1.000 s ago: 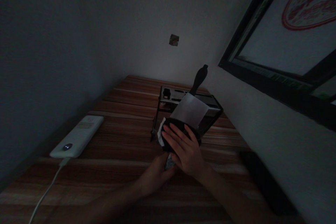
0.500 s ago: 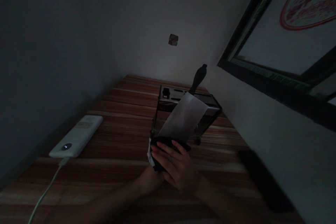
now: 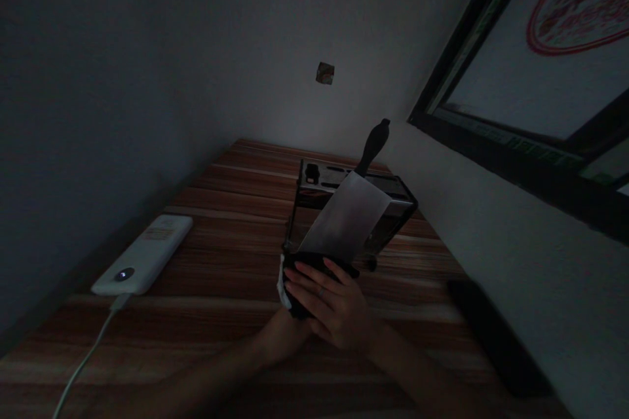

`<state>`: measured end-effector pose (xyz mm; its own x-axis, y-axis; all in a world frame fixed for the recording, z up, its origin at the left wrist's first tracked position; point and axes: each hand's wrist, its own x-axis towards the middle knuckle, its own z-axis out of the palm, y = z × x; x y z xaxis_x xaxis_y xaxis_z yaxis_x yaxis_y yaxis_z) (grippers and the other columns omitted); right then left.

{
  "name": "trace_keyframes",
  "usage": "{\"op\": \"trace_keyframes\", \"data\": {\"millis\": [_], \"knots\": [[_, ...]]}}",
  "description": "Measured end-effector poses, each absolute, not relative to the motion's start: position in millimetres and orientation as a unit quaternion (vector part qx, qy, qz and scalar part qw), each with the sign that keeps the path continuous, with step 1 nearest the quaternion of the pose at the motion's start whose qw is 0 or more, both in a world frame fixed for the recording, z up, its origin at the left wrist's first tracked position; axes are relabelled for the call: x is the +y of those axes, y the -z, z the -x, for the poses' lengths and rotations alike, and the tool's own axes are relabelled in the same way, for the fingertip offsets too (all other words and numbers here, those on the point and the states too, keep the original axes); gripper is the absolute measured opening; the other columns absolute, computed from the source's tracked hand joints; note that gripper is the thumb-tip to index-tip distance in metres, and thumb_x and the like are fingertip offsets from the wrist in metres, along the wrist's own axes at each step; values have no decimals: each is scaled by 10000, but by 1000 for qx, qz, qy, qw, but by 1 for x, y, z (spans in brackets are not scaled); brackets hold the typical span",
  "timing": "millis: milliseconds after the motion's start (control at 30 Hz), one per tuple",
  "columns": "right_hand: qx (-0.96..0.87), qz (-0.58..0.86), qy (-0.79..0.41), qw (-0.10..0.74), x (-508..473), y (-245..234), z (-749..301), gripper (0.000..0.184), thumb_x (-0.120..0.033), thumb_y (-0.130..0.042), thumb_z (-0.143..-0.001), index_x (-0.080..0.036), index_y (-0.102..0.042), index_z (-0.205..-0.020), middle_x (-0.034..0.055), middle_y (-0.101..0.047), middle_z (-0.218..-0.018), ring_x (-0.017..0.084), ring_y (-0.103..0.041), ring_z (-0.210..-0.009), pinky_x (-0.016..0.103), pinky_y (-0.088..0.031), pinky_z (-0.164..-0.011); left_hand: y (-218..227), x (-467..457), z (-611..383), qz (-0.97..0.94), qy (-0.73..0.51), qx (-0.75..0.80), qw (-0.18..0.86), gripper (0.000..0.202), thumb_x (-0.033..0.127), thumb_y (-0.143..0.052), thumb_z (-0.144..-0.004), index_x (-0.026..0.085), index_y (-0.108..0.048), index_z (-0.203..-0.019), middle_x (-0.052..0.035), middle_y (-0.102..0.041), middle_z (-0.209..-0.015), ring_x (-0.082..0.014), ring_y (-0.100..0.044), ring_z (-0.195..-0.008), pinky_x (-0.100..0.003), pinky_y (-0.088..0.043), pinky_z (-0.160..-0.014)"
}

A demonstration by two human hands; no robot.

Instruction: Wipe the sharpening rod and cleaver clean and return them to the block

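A cleaver with a broad steel blade and a black handle points away from me, handle up. My right hand presses a dark cloth with a white edge against the blade's near end, fingers curled over it. My left hand lies just under the right one, mostly hidden, and seems to grip the blade's lower end. Behind the cleaver stands a metal knife rack with slots on top.
A white power bank with a lit button and a white cable lies at the left on the wooden striped table. A dark flat object lies at the right by the wall. A dark window frame is above.
The cloth and my right hand slid down the blade toward me, baring more steel. Since half a second ago they have barely moved.
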<state>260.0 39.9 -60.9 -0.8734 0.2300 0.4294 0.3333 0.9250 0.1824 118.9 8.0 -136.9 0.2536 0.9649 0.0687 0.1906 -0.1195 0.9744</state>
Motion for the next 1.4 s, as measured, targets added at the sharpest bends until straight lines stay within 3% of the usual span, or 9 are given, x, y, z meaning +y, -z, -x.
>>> {"op": "trace_keyframes", "data": {"millis": [167,333,467,600,1067,1400], "knots": [[-955,141,135,222,44,55,-261,448,-317,-234,-964,-130,-453,-1307,26,-471,-1379,144,-264,-1359,370,-145,-1127,125,8,-119,-633,-397,445,493,351,272,-544,-772,150,-588,-1098,-111,-669,-1018,-261,-541,-1106,-441,-423,-974],[-947,156,147,238,50,48,-262,419,-283,-262,-956,-135,-477,-1284,30,-488,-1363,147,-313,-1337,355,-105,-1131,112,6,-123,-614,-424,457,484,252,236,-530,-772,142,-600,-995,-80,-679,-851,-244,-589,-989,-390,-486,-870],[-940,163,156,256,57,43,-264,411,-251,-288,-938,-119,-480,-1277,51,-507,-1347,157,-312,-1339,369,-122,-1124,104,7,-125,-615,-429,467,469,244,190,-521,-742,130,-595,-967,-74,-670,-927,-209,-598,-902,-309,-496,-807],[-933,175,155,273,65,35,-267,406,-243,-316,-926,-118,-468,-1282,68,-523,-1331,165,-321,-1336,386,-146,-1117,102,10,-126,-625,-412,457,480,168,227,-500,-770,123,-592,-865,-52,-665,-847,-166,-586,-752,-258,-482,-708],[-885,263,163,349,95,5,-276,430,-220,-343,-916,-180,-401,-1340,69,-478,-1372,215,-341,-1328,465,-189,-1104,95,8,-125,-628,-388,458,495,205,347,-500,-817,145,-538,-816,38,-488,-608,-113,-440,-587,-210,-403,-578],[-854,300,170,389,106,-8,-276,391,-201,-357,-915,-168,-448,-1294,65,-481,-1371,200,-347,-1325,448,-201,-1112,96,9,-124,-625,-389,450,505,227,372,-521,-811,146,-543,-804,36,-488,-588,-115,-447,-577,-216,-405,-569]]}}
